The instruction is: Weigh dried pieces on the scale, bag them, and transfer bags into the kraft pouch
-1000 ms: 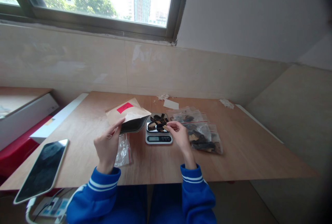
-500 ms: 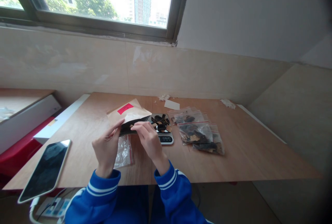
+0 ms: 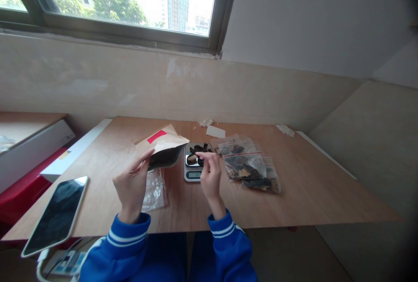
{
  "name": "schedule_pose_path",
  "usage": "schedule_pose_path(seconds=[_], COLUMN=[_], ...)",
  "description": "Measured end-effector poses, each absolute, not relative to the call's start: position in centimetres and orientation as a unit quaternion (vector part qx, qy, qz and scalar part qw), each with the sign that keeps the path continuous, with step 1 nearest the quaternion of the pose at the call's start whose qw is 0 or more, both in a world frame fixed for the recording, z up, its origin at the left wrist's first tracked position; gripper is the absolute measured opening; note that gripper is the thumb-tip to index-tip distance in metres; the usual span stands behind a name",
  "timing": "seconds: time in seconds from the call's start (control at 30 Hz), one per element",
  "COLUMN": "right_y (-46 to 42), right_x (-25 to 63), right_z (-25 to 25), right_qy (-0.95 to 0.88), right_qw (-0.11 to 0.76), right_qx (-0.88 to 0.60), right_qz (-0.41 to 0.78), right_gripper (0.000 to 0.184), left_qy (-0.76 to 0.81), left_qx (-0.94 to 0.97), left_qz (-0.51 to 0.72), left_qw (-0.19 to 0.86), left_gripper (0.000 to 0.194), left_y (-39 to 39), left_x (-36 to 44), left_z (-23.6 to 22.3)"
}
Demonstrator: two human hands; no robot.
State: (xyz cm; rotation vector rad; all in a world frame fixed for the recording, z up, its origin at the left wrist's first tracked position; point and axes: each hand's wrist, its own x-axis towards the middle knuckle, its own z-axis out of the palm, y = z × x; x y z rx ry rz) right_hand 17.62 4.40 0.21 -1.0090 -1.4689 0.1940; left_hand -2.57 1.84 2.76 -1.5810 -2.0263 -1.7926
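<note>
Left hand point(image 3: 131, 192) is gripping a tan kraft-paper envelope point(image 3: 162, 141) with a red label, tilted with its dark lining showing, fingers pressed together along the edge. Right hand point(image 3: 211, 177) is reaching over a silver digital kitchen scale point(image 3: 193, 174), fingertips point(image 3: 205, 156) bunched on dark curled dried pieces point(image 3: 196, 151); can't tell whether they're pinching one. Risk: a knock could be sending pieces off the small pan, skewing the weight. Scale digits are unreadable, envelope contents hidden. Clear zip bags point(image 3: 246, 165) are lying just right of the scale, contents partly obscured.
</note>
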Motion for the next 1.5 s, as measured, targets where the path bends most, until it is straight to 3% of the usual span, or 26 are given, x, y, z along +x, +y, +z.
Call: schedule_pose_path(seconds=[0.1,0.3,0.47,0.87,1.27,1.5], right_y=[4.9,5.8,6.2,6.7,8.8,14.4], right_x=[20.6,23.1,22.6,23.6,23.4,20.0], right_z=[-1.8,-4.4,-5.1,-5.0,-0.2,0.5], right_qy=[-0.564,-0.705,-0.732,-0.754,-0.748,-0.779], right_qw=[0.626,0.402,0.313,0.293,0.368,0.285], right_qx=[-0.531,-0.581,-0.604,-0.587,-0.540,-0.539], right_qz=[0.093,0.062,0.014,0.031,0.115,0.149], right_gripper=[0.026,0.021,0.027,0.013,0.014,0.011], left_qy=[-0.645,-0.640,-0.643,-0.650,-0.641,-0.647], left_qx=[-0.502,-0.508,-0.506,-0.500,-0.504,-0.508], left_qz=[-0.576,-0.577,-0.575,-0.573,-0.579,-0.568], left_qw=[0.003,0.011,0.012,0.002,0.003,0.009], left_gripper=[0.024,0.024,0.023,0.024,0.025,0.024], left_y=[1.8,1.6,1.7,1.7,1.6,1.5], left_x=[-2.7,-2.7,-2.7,-2.9,-2.9,-3.1], left_z=[2.8,2.7,2.9,2.8,2.9,3.2])
